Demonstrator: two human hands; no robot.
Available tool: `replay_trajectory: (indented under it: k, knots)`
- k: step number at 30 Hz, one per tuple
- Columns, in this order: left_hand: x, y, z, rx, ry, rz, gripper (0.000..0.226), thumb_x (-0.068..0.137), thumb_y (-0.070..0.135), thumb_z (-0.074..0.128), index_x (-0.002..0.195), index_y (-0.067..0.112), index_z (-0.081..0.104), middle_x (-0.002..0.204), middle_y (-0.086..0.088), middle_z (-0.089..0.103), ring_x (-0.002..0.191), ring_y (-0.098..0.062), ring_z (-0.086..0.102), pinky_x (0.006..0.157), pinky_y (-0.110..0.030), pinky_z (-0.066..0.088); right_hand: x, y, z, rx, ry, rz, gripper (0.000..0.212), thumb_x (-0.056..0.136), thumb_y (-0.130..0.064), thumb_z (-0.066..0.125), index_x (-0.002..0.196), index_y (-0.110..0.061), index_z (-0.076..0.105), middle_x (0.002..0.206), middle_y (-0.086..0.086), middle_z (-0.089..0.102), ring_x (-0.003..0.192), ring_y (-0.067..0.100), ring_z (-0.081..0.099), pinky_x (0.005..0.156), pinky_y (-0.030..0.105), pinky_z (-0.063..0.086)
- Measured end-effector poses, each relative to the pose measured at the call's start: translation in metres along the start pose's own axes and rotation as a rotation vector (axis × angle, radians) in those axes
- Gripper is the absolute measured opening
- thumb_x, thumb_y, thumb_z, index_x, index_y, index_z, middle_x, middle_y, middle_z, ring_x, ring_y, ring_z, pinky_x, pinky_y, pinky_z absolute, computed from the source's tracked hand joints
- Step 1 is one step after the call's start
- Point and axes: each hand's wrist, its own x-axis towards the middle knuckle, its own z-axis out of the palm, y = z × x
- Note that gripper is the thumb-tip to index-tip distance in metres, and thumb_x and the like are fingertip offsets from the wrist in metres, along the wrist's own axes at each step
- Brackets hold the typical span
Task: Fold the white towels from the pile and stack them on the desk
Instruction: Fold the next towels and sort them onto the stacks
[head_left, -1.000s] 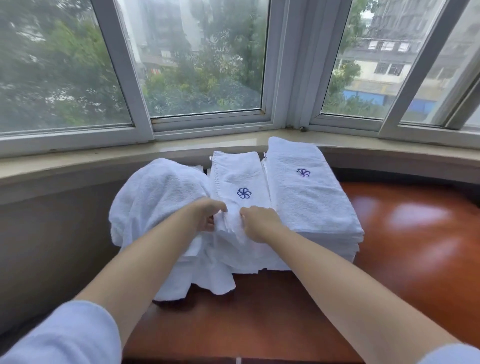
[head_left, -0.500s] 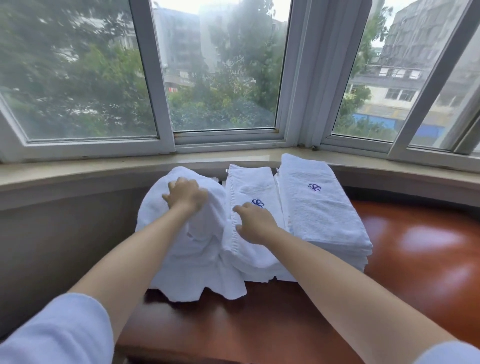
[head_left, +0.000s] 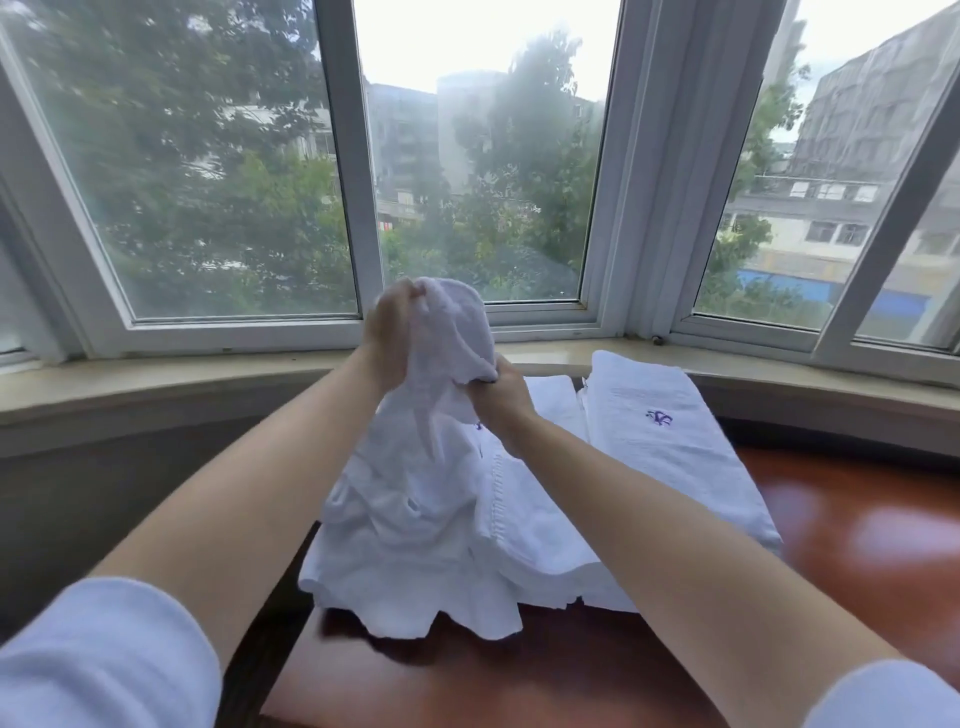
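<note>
In the head view, the left hand (head_left: 389, 332) grips the top of a crumpled white towel (head_left: 415, 499) with its fingers closed round the cloth, and the right hand (head_left: 496, 392) pinches a fold lower down, so the towel hangs bunched with its lower end on the bench (head_left: 857, 561) beside the folded stacks (head_left: 670, 457). Held in a wad and not by its corners, it may not open flat, and lifting it could drag the near edge of the neighbouring stack, which it overlaps, out of square.

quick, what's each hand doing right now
Left hand: gripping the top of the crumpled towel, lifted.
Right hand: gripping the same towel lower down.
</note>
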Motion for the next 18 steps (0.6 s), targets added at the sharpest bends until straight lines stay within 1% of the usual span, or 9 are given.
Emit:
replay_trajectory:
  k: [2,3,5,6,8,11,13,15,18]
  knots:
    - [0.000,-0.017,-0.014,0.205,0.173,0.088,0.024,0.092,0.015,0.033,0.081,0.010,0.053,0.080,-0.010,0.054,0.076,-0.024,0.051,0.065,-0.027,0.046,0.003,-0.005,-0.007,0.090,0.073,0.053,0.016,0.084,-0.009,0.052,0.084,-0.024,0.057,0.079,-0.001,0.063,0.076,0.020,0.058,0.064,0.032,0.047]
    - [0.000,-0.030,-0.023,0.375,0.211,0.115,0.021,0.088,0.013,0.037,0.096,0.010,0.056,0.092,-0.014,0.056,0.087,-0.028,0.053,0.075,-0.032,0.048,0.004,-0.007,-0.011,0.110,0.116,0.058,0.013,0.086,-0.010,0.054,0.085,-0.022,0.058,0.079,0.001,0.063,0.074,0.021,0.056,0.062,0.032,0.046]
    - [-0.005,-0.061,-0.042,0.910,0.178,0.044,0.057,0.083,0.006,0.048,0.136,0.024,0.043,0.125,-0.014,0.044,0.118,-0.029,0.041,0.100,-0.038,0.039,0.004,-0.014,-0.019,0.185,0.171,0.076,0.005,0.085,-0.017,0.065,0.083,-0.018,0.060,0.078,0.003,0.062,0.067,0.020,0.053,0.056,0.029,0.042]
    - [-0.009,-0.076,-0.049,1.147,0.152,-0.035,0.074,0.081,0.007,0.056,0.145,0.036,0.030,0.136,-0.010,0.033,0.127,-0.028,0.030,0.106,-0.039,0.033,0.004,-0.018,-0.022,0.269,0.189,0.098,0.008,0.083,-0.020,0.069,0.083,-0.016,0.062,0.078,0.003,0.062,0.064,0.019,0.052,0.052,0.024,0.041]
    - [-0.017,-0.091,-0.045,1.288,0.132,-0.156,0.088,0.076,0.022,0.072,0.146,0.043,0.023,0.147,-0.006,0.017,0.135,-0.028,0.018,0.109,-0.042,0.032,0.002,-0.026,-0.026,0.435,0.177,0.164,0.013,0.079,-0.022,0.073,0.086,-0.013,0.065,0.075,0.002,0.064,0.062,0.017,0.056,0.048,0.018,0.043]
    - [-0.017,-0.089,-0.022,1.156,0.235,0.029,0.054,0.073,0.043,0.064,0.123,0.022,0.056,0.138,-0.012,0.041,0.126,-0.033,0.038,0.095,-0.035,0.037,-0.003,-0.030,-0.030,0.594,0.012,0.196,0.027,0.079,-0.021,0.068,0.102,-0.007,0.068,0.090,0.009,0.068,0.083,0.026,0.062,0.074,0.032,0.048]
    - [-0.012,-0.081,-0.009,1.035,0.209,0.150,0.031,0.089,0.023,0.052,0.114,0.008,0.061,0.120,-0.016,0.059,0.113,-0.034,0.053,0.092,-0.035,0.041,-0.005,-0.025,-0.034,0.612,-0.046,0.173,0.040,0.075,-0.027,0.068,0.108,-0.006,0.068,0.098,0.010,0.068,0.091,0.027,0.062,0.083,0.038,0.048]
    - [-0.012,-0.072,0.003,0.705,0.132,0.078,0.022,0.096,0.003,0.046,0.114,0.007,0.059,0.108,-0.013,0.061,0.104,-0.029,0.059,0.095,-0.039,0.049,-0.006,-0.019,-0.043,0.525,0.010,0.186,0.039,0.066,-0.038,0.072,0.099,-0.019,0.069,0.088,-0.004,0.073,0.086,0.018,0.066,0.077,0.031,0.052]
    - [-0.018,-0.056,0.025,0.189,0.097,0.011,0.010,0.093,0.017,0.051,0.088,0.020,0.059,0.077,-0.002,0.061,0.071,-0.021,0.059,0.060,-0.030,0.056,-0.006,-0.010,-0.058,0.473,0.066,0.200,0.018,0.078,-0.045,0.070,0.086,-0.030,0.063,0.073,-0.014,0.070,0.073,0.007,0.065,0.059,0.025,0.047]
